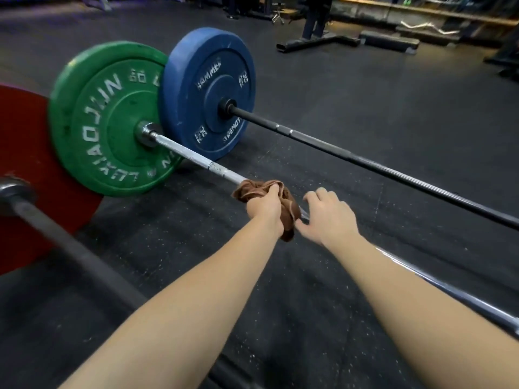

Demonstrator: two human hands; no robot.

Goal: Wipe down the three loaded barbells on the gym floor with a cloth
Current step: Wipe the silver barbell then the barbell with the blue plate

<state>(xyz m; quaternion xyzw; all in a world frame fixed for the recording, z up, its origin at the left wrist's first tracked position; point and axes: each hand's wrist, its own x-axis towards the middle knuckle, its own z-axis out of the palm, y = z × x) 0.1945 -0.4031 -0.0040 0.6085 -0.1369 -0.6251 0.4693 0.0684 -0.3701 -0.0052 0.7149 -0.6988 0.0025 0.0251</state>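
Three barbells lie side by side on the black gym floor. The middle one has a silver bar (193,156) and a green plate (106,119). My left hand (265,209) grips a brown cloth (289,209) wrapped round this silver bar. My right hand (327,217) rests on the same bar just to the right of the cloth, fingers loosely curved over it. The far barbell has a black bar (365,161) and a blue plate (209,91). The near barbell has a dark bar (70,248) and a red plate (25,175) at the left edge.
Black rubber flooring (365,88) stretches beyond the barbells. A bench or rack base (317,40) stands at the back. Low platforms and a curl bar (429,26) lie along the far right wall.
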